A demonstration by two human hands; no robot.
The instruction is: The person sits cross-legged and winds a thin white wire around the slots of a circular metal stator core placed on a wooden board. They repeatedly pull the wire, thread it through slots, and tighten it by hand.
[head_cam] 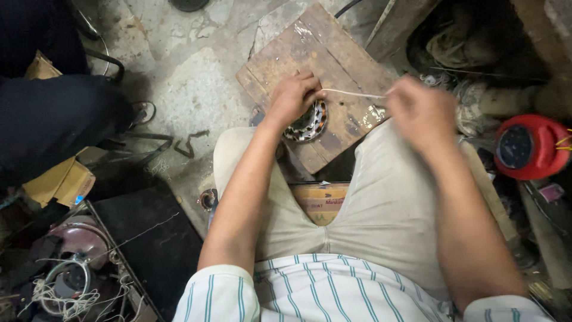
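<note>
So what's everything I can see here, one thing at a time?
Wooden board: one, brown, worn, on the stone floor ahead of the knees.
Wound ring part: one, dark with copper and white, on the board under the left hand.
String: one, whitish, stretched between both hands.
Round red housing: one, red with dark face, far right.
Cardboard box: one, tan, between the legs.
Tangled wire coil: one, pale, bottom left.
Another person's dark sleeve: one, left edge.
Left hand: pinching the string.
Right hand: blurred, pulling the string.
</note>
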